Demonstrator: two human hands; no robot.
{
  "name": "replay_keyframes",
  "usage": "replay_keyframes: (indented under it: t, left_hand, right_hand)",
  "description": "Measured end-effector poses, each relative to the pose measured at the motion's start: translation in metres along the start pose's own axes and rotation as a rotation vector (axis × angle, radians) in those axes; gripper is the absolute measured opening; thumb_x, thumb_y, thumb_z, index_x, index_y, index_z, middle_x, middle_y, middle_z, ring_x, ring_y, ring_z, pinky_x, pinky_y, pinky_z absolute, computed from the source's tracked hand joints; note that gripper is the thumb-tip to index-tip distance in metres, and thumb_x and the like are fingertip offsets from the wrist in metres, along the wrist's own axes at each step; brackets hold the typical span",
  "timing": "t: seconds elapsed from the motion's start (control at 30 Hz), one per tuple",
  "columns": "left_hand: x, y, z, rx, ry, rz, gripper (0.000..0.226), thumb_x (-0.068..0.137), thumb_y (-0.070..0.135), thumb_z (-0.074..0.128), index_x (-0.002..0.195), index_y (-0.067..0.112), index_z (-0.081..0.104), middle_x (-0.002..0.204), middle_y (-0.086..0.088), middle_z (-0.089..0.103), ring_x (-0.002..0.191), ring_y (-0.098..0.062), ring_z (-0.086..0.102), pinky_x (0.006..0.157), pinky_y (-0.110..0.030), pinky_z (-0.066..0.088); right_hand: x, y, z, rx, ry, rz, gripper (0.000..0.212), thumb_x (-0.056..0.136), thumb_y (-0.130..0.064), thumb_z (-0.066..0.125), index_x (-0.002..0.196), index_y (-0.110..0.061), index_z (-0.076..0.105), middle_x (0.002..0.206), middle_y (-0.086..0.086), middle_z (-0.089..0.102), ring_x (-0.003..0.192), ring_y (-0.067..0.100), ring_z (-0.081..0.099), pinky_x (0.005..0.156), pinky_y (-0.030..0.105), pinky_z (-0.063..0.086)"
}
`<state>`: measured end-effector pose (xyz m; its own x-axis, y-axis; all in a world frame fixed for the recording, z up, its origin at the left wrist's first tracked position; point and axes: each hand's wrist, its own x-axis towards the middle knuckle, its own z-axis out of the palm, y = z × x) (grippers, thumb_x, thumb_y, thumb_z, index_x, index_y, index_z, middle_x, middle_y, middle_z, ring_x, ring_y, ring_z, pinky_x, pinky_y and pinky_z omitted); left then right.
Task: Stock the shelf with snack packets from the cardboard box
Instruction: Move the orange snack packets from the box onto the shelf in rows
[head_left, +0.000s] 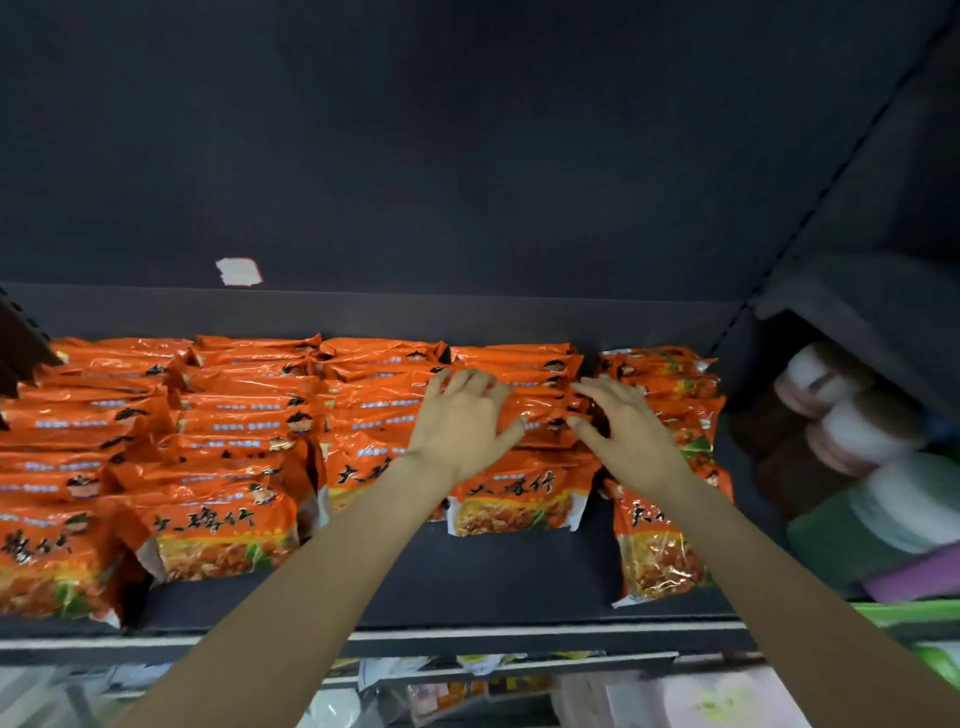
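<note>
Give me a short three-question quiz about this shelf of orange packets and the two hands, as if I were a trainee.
1. True or false: the left hand lies on top of a row of orange snack packets.
2. Which row's front packet stands nearest the shelf front edge? A) the row under the hands B) the far-right row
3. Fill in: the right hand has its fingers ____ (spread or clenched).

Key
1. True: its spread fingers rest on the packet tops.
2. B: bare shelf shows in front of the row under the hands.
3. Spread: it holds nothing, fingers by the same row.
</note>
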<state>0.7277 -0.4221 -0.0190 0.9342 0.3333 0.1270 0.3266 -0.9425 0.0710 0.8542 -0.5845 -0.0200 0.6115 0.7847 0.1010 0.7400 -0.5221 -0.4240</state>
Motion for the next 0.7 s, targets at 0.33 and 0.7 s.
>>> replay_keyframes:
  t: [0.33, 0.7]
  left_hand:
    - [0.08, 0.086, 0.007, -0.28, -0.026, -0.054, 0.047, 0.094, 0.03, 0.046, 0.139, 0.018, 0.038, 0.14, -0.005, 0.044, 0.131, -0.024, 0.036, 0.105, -0.038, 0.033]
    - [0.132, 0.086, 0.027, -0.157, -0.077, 0.018, 0.061, 0.093, 0.028, 0.053, 0.146, 0.02, 0.025, 0.142, -0.002, 0.042, 0.128, -0.024, 0.033, 0.104, -0.035, 0.032]
  right_hand:
    - [0.009, 0.105, -0.046, 0.027, 0.042, 0.171, 0.056, 0.095, -0.022, 0.049, 0.147, -0.02, 0.025, 0.153, 0.004, 0.025, 0.141, 0.023, 0.021, 0.114, 0.034, 0.021]
    - [0.061, 0.123, -0.034, -0.274, 0.011, 0.058, 0.063, 0.089, -0.022, 0.059, 0.145, -0.027, 0.029, 0.146, -0.003, 0.035, 0.137, 0.018, 0.027, 0.114, 0.031, 0.016]
